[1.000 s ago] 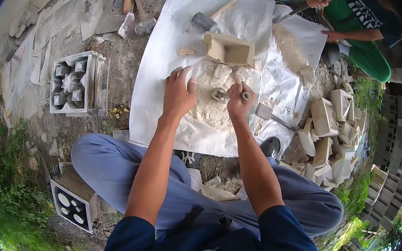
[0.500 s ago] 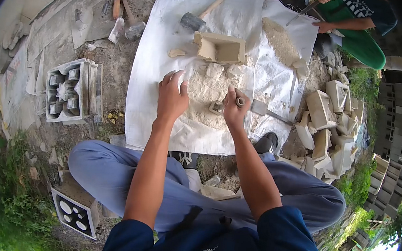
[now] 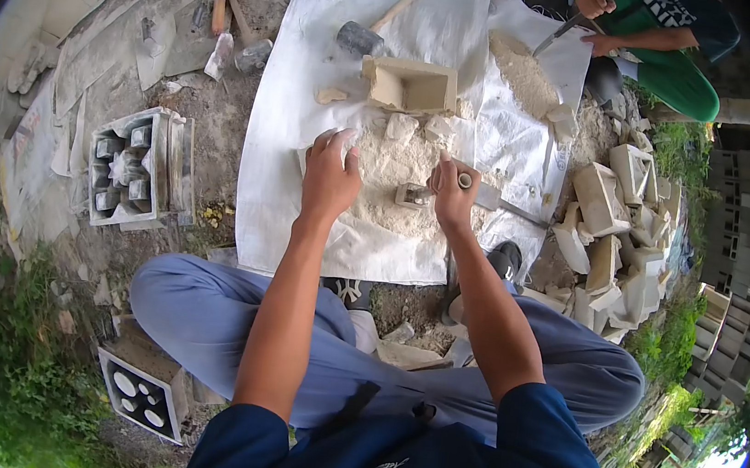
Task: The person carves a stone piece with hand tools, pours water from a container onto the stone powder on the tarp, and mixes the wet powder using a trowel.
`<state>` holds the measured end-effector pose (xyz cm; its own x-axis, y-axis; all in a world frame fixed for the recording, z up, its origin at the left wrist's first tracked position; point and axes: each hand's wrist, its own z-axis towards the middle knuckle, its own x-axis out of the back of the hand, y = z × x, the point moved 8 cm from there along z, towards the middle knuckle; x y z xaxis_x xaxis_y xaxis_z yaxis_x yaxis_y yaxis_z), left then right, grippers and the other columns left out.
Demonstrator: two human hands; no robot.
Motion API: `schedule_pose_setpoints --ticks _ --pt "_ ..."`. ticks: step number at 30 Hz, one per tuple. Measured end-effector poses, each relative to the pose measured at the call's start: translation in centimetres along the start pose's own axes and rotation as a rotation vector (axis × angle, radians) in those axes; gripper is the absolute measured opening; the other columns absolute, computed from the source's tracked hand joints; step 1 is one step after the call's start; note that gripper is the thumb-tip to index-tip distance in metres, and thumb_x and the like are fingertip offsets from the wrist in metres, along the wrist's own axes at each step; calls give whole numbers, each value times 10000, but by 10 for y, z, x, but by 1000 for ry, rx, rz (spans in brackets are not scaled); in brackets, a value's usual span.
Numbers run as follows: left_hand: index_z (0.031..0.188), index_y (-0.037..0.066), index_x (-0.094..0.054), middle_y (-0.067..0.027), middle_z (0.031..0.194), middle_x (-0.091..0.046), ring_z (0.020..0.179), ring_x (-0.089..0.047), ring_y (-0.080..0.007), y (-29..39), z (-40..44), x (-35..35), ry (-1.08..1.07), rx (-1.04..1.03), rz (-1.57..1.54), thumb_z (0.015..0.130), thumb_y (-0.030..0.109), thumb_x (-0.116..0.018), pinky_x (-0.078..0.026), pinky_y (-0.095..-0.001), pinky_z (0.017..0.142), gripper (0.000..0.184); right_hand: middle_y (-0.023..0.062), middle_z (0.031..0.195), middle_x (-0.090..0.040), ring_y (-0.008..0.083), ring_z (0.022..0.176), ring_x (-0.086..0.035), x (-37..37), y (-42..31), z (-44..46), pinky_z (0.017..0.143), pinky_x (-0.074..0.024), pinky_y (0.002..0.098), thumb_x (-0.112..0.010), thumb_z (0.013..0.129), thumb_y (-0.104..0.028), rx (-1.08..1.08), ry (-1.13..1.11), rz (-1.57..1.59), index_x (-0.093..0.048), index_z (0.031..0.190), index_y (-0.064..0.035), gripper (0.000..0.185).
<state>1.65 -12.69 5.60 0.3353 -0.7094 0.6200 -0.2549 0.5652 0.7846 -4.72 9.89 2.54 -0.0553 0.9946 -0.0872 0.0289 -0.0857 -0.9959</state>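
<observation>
The right hand (image 3: 454,192) has its fingers wrapped around a tool (image 3: 413,196). The tool's head is just left of that hand, over the pale sand (image 3: 385,166); I can't tell if they touch. The left hand (image 3: 330,178) is at the other side of the sand, palm down, with its fingers bent. I can't tell if they grip anything. The sand lies on a white sheet (image 3: 271,213). Past it are 2 lumps (image 3: 401,128), then a hollow block (image 3: 409,97), and a mallet (image 3: 360,40) behind that. A flat blade (image 3: 488,197) lies just right of the right hand. Top right, another person's hand (image 3: 594,2) holds a long tool.
</observation>
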Motion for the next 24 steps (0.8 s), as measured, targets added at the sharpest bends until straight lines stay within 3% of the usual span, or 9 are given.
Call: schedule_pose_setpoints --ticks 3,5,7,9,13,17,19,21,24 --pt "1283 41 -609 -218 1314 -589 1254 -539 -389 -1 -1 0 11 -16 9 963 102 -579 -417 -450 1084 328 -40 536 -392 63 500 -332 -17 -49 -2 465 -245 283 -582 1034 -299 -46 -114 -79 -424 573 -46 548" --pt "1278 40 -613 -219 1311 -591 1251 -542 -388 -6 -7 5 21 -9 24 963 103 -579 -419 -449 1083 323 -8 521 -357 107 485 -315 -31 -95 -17 483 -245 306 -537 1040 -424 222 -342 63 -398 563 -69 611" --pt "1261 38 -624 -218 1294 -602 1246 -547 -386 -3 -7 10 53 -58 51 965 109 -579 -421 -447 1080 308 -5 510 -328 116 472 -290 -32 -109 -24 478 -238 316 -486 1051 -458 236 -326 149 -368 553 -75 639" --pt "1247 37 -634 -218 1283 -609 1244 -549 -384 0 -5 12 63 -68 57 965 114 -580 -423 -445 1078 297 -11 520 -346 95 474 -289 -24 -94 -25 471 -233 305 -509 1051 -401 149 -248 269 -371 569 -55 610" --pt "1277 60 -616 -218 1327 -575 1270 -519 -390 -5 -3 8 15 6 21 972 141 -575 -411 -467 1084 319 -24 535 -401 55 511 -338 -31 4 -27 467 -253 292 -588 1026 -179 -26 -187 -57 -470 595 -13 477" --pt "1311 80 -596 -215 1388 -528 1289 -489 -405 -10 -3 5 -20 20 13 979 168 -568 -419 -482 1076 344 -31 532 -380 58 521 -320 -50 -12 -9 469 -253 300 -592 1019 -174 -83 -237 -106 -446 584 -18 484" --pt "1312 78 -596 -213 1392 -526 1284 -491 -408 -10 -1 11 1 10 25 979 167 -567 -419 -479 1077 346 -31 521 -368 53 529 -310 -58 -58 -24 465 -247 300 -595 1013 -166 111 -330 -231 -436 578 -14 487" --pt "1314 77 -596 -212 1397 -524 1280 -492 -412 -16 -12 14 7 20 38 980 166 -566 -420 -477 1078 348 5 495 -381 78 479 -325 -52 -101 -34 448 -243 312 -584 1005 -156 113 -258 -19 -410 573 6 493" --pt "1311 73 -598 -209 1403 -521 1278 -492 -408 -8 -6 19 8 8 17 981 165 -565 -423 -478 1078 344 27 481 -364 105 462 -313 -59 -50 -53 447 -251 331 -592 987 -156 125 -312 -183 -407 565 -9 483"
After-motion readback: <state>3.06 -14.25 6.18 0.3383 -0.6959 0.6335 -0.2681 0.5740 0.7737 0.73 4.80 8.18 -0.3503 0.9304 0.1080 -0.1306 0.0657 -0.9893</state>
